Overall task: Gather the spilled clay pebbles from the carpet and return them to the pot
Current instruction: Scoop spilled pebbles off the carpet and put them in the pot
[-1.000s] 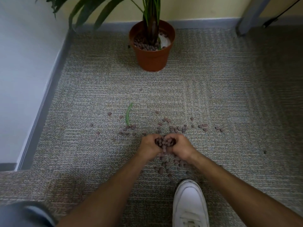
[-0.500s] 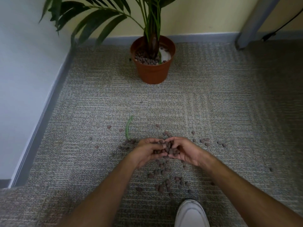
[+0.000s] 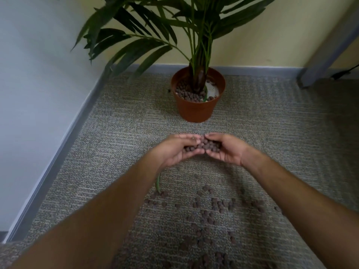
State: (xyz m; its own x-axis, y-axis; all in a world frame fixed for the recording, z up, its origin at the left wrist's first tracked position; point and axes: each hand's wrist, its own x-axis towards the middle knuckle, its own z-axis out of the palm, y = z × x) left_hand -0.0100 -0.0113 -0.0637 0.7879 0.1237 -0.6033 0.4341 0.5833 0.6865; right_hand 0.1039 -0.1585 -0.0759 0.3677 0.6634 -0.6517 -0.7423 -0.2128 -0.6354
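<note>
Pebbles in hand: clay pebbles point(image 3: 203, 146) heaped in a bowl made by both palms, up off the carpet.
Left hand: left hand point(image 3: 178, 150) palm up, fingers point(image 3: 186, 138) curled in over the load and cradling it.
Right hand: right hand point(image 3: 225, 149) mirrors it, fingers point(image 3: 214, 137) curled over the top; inner edges of the two hands touch, with no gap visible below the load.
Key relation: pot point(image 3: 197, 105) lies straight ahead of the fingertips, beyond them, nearly centred on the seam between the hands. Neither hand clearly nearer.
Pot opening: stem stands mid-pot; pebble fill on the left side, white patch point(image 3: 212, 88) bare on the right. My guess is the tip goes there.
Behind the fingers: spilled pebbles point(image 3: 211, 208) lie on the carpet point(image 3: 116, 152) toward the wrists and between the forearms. Green leaf strip point(image 3: 158, 182) by the left wrist.
Progress: judged early; many pebbles left.
Hidden: load depth and palm undersides unseen. Near pebbles blurred, some cut off by the forearms and the bottom edge.
Risk: fronds point(image 3: 147, 41) overhang the left approach.
</note>
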